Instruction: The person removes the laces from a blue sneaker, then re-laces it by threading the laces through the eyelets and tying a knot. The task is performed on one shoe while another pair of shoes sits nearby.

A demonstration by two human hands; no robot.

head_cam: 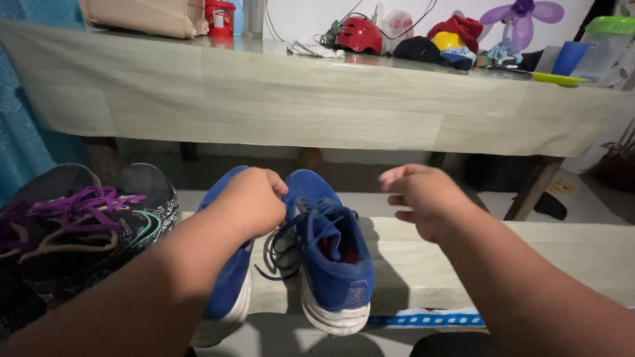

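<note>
In the head view, a pair of blue mesh running shoes with white soles (331, 264) stood on the pale wood-grain surface (423, 264), toes pointing away, near its front edge. The left hand (254, 198) was curled into a fist over the left shoe, seemingly pinching its dark blue laces (281, 248), though the grip itself was hidden. The right hand (423, 198) hovered just right of the shoes, fingers loosely bent, holding nothing. The shoes looked light and soft-sided, best gripped at heel or tongue. Black shoes with purple laces (79, 225) sat to the left.
</note>
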